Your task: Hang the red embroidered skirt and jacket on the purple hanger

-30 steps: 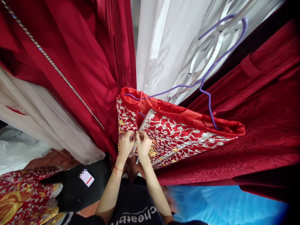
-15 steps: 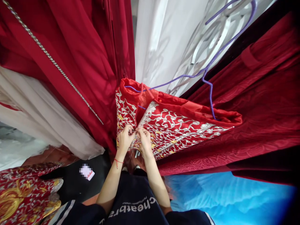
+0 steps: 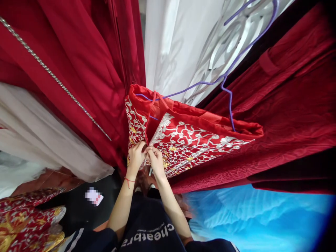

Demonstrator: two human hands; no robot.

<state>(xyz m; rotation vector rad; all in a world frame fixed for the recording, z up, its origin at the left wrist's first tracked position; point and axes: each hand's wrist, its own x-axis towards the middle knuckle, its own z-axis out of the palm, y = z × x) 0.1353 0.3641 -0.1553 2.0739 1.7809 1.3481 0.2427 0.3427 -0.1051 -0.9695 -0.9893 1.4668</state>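
A red embroidered garment (image 3: 183, 134), covered in silver vines with touches of gold, hangs from a purple wire hanger (image 3: 202, 83). Its front opening gapes in a V that narrows down to where both of my hands meet. My left hand (image 3: 135, 154) is closed in a pinch on the left edge of that opening. Right beside it, my right hand (image 3: 156, 159) pinches the silver-trimmed right edge, fingertips nearly touching the left ones. The fastening between the fingertips is too small and covered to make out. Red cord loops (image 3: 157, 99) lie over the hanger's wire near the top.
Dark red drapes (image 3: 86, 63) hang at the left, with a silver chain (image 3: 57, 80) across them. Red patterned cloth (image 3: 288, 87) hangs at the right, above blue fabric (image 3: 262, 217). A second embroidered garment (image 3: 28, 220) lies lower left, near a phone-like object (image 3: 94, 196) on a black surface.
The whole view has shifted slightly, so the garment and hanger sit further left. Both hands have moved a little lower along the opening, still pinching its edges.
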